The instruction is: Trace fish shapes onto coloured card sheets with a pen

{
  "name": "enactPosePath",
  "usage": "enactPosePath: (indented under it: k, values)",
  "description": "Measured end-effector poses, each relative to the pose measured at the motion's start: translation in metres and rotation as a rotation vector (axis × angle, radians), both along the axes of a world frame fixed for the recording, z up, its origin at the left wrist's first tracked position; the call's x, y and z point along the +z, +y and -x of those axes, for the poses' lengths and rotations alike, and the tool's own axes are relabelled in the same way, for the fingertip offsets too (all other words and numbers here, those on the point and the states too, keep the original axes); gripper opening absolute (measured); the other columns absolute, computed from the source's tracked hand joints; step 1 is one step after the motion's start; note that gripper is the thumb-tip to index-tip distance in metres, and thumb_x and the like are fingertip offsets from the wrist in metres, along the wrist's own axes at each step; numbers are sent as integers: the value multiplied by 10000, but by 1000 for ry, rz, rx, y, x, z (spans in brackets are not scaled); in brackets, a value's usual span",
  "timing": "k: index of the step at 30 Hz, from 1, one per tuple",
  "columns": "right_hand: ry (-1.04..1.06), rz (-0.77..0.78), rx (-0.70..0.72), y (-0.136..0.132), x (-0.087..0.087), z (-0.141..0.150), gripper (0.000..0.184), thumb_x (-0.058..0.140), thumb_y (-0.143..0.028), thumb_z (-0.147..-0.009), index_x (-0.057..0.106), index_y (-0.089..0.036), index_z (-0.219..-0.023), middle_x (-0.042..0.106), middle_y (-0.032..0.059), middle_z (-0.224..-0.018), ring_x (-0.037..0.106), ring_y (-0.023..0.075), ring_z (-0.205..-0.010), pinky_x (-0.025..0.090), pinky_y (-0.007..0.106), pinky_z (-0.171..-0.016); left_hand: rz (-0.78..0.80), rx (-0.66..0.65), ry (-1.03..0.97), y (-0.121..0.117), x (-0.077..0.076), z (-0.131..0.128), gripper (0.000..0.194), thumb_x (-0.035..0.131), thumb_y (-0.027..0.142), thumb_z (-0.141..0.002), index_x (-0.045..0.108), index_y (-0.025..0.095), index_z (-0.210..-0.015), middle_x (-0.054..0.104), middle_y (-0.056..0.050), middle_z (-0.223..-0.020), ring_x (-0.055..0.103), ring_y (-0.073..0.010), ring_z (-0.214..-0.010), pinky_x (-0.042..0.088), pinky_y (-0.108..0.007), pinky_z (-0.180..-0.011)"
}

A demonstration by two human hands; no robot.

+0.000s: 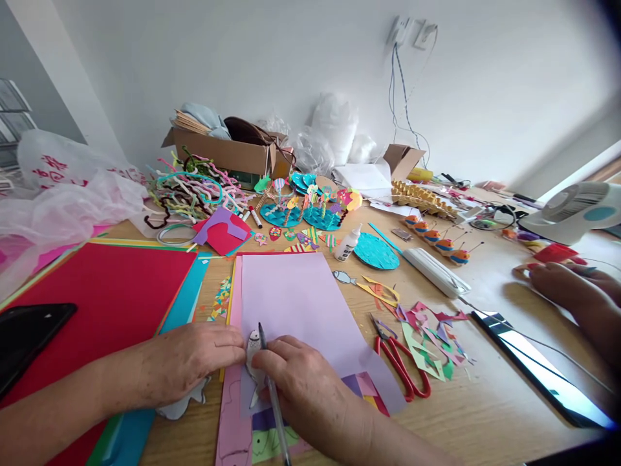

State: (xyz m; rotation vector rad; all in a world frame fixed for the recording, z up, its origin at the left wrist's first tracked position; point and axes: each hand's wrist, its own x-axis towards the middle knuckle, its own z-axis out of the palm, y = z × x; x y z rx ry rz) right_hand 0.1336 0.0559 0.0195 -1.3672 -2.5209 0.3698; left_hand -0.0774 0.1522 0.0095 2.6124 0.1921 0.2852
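My right hand [301, 382] is closed round a clear-barrelled pen [275, 408], its tip pointing up and away from me near the head of a white paper fish cutout [253, 356]. The fish lies on a lilac paper sheet [291, 285]. My left hand [204, 356] reaches in from the left, fingers together, fingertips pressing at the fish's left edge. Beneath the lilac sheet, pink paper [230, 427] with drawn outlines sticks out. Another pale cutout [184, 404] lies partly under my left wrist.
Red-handled scissors [400, 366] and paper scraps [436, 340] lie right of the sheet. A glue bottle [348, 243] stands behind. Red paper [111, 285] and a black phone [33, 330] are left. Another person's hand [572, 288] is at far right, near a tablet [538, 366].
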Motion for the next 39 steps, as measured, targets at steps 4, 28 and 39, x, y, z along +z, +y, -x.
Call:
enactPosePath:
  k: [4,28,39]
  values:
    - [31,34,-6,0,0,-1,224,558,-27,-802,568,-182,-963,631,28,-878,547,177,-806,416,251,-710,50,30,-26,4,-1,2,389,376,15,-844,621,216,-1070,680,-57,-1020,628,-200,-952,497,-289,-854]
    - [119,37,1,2,-6,-3,169,629,-129,-827,612,-164,-991,635,49,-878,570,192,-818,453,269,-763,-151,33,-23,-5,-4,-4,315,472,24,-883,662,224,-1036,585,-58,-958,556,-199,-889,445,-287,-813]
    - [322,81,6,5,-11,-8,253,663,-76,-790,621,-162,-1024,668,74,-962,604,184,-913,476,259,-805,-212,-35,18,0,-6,2,442,441,6,-810,653,198,-1146,627,-101,-1236,561,-256,-1169,422,-367,-1033]
